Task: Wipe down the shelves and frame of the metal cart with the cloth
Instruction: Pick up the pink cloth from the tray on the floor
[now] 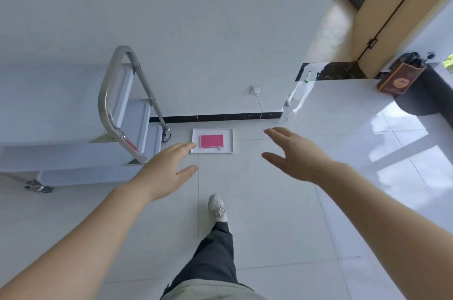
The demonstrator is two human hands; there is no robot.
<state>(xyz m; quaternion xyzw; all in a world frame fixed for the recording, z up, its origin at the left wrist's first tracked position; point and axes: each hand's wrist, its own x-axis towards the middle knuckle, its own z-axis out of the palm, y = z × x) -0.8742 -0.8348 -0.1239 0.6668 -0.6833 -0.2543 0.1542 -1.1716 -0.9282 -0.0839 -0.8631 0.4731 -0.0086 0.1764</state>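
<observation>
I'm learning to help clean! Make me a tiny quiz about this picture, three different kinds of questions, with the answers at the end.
1. True or false: the left hand is already holding the pink cloth.
2. Pick one. The pink cloth lies on: A) the metal cart's top shelf, B) a white tray on the floor, C) the brown box.
3. Fill in: the metal cart stands on the person's ____ side.

Key:
1. False. Both the left hand and the right hand are open and hold nothing.
2. B.
3. Left.
</observation>
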